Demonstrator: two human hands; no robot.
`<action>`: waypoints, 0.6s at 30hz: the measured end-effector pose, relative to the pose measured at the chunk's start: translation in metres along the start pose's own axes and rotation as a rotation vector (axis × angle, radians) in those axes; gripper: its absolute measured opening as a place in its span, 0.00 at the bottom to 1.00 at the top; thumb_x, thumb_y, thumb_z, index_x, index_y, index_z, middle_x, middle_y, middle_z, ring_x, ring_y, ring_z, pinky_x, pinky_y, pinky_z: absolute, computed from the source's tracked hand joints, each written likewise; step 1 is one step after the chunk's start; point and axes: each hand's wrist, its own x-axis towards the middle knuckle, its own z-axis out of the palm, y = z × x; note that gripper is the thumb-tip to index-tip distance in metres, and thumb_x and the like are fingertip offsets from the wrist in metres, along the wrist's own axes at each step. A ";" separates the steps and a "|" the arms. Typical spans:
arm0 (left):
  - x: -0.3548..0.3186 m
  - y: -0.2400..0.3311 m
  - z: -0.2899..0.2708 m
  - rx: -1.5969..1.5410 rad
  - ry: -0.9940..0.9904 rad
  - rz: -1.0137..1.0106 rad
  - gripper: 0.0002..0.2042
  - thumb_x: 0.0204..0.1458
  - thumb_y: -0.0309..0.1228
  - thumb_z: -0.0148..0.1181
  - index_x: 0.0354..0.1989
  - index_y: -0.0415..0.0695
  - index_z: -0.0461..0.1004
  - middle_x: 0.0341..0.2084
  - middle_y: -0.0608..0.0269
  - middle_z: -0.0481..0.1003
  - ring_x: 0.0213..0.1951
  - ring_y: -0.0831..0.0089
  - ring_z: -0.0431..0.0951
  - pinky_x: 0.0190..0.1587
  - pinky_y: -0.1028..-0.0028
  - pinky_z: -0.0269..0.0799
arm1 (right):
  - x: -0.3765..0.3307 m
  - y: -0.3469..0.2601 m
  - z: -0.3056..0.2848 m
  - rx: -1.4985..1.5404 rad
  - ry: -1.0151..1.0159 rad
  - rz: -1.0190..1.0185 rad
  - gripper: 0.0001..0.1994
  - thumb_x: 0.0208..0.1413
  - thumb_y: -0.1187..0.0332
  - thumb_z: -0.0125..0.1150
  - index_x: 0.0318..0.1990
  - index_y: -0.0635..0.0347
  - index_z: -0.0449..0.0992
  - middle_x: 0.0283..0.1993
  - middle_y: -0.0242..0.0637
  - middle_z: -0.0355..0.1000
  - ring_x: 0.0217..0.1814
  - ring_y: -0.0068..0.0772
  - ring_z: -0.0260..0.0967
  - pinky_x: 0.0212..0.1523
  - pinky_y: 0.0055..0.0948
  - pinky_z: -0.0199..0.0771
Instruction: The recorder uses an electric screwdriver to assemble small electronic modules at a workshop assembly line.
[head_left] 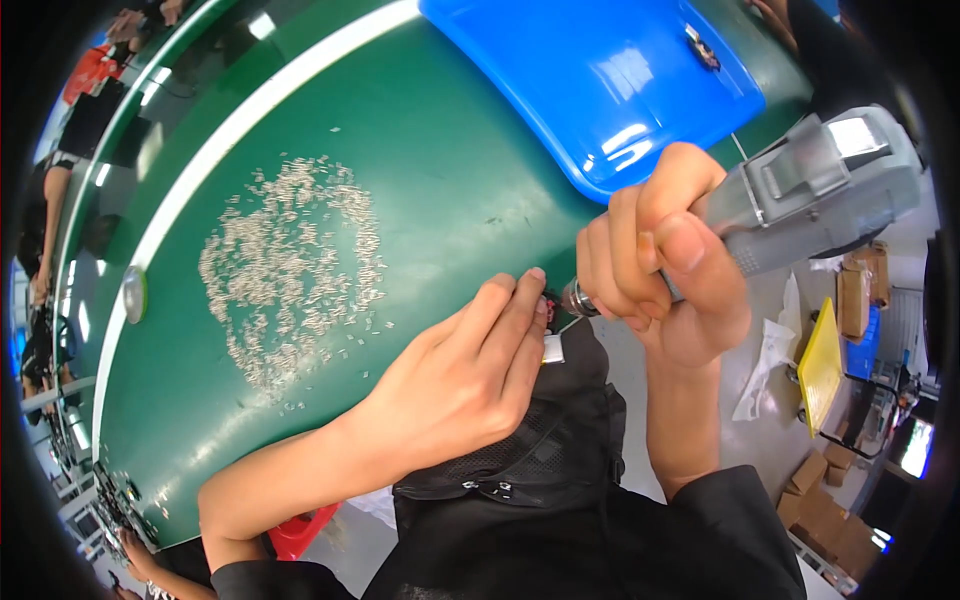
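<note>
Small dark part (549, 311), mostly hidden, at edge of green table (450, 190), on near side of blue tray (540, 80). Left hand (455, 375) against it (thumb hidden — cannot tell if gripping); right hand (665, 250) clamped round grey power tool (810, 190), nose just beside part. Hands near, apart. Part seems mid-work; one small item (703, 49) in tray, perhaps done. Loose silvery pieces (285, 265) left of tray — many, apparently unused.

We found no legible text, label, brand, number or sign. On the grey handheld tool (795, 195), we noted a bright white patch (857, 136) but could make out no characters. Cardboard boxes (835, 525) at right: too small for us to read. Blue tray (560, 80): we read nothing.
</note>
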 end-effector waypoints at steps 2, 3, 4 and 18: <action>-0.002 0.003 -0.007 -0.040 -0.019 -0.040 0.18 0.36 0.23 0.56 0.38 0.26 0.73 0.42 0.43 0.71 0.44 0.60 0.71 0.39 0.72 0.74 | -0.001 0.005 0.007 0.133 0.011 0.006 0.10 0.61 0.64 0.49 0.30 0.57 0.59 0.13 0.25 0.55 0.10 0.18 0.49 0.15 0.19 0.54; -0.003 0.003 -0.010 -0.114 -0.029 -0.077 0.18 0.37 0.22 0.57 0.40 0.27 0.72 0.44 0.46 0.70 0.44 0.61 0.71 0.34 0.72 0.76 | -0.003 0.009 0.004 0.241 -0.088 -0.023 0.12 0.60 0.62 0.53 0.31 0.57 0.61 0.13 0.25 0.55 0.11 0.18 0.50 0.14 0.19 0.54; -0.008 0.000 -0.010 -0.188 -0.061 -0.067 0.18 0.38 0.22 0.56 0.41 0.28 0.72 0.44 0.47 0.70 0.44 0.61 0.71 0.34 0.73 0.76 | -0.001 0.016 0.000 0.366 -0.201 -0.053 0.13 0.58 0.59 0.56 0.32 0.57 0.62 0.13 0.25 0.56 0.11 0.18 0.51 0.14 0.19 0.54; -0.174 0.011 -0.119 0.647 -0.095 -1.134 0.19 0.44 0.18 0.58 0.48 0.35 0.69 0.51 0.50 0.68 0.50 0.52 0.69 0.50 0.63 0.67 | -0.019 0.038 0.022 0.779 0.391 -0.021 0.10 0.63 0.62 0.43 0.35 0.58 0.64 0.13 0.24 0.49 0.10 0.17 0.46 0.16 0.21 0.55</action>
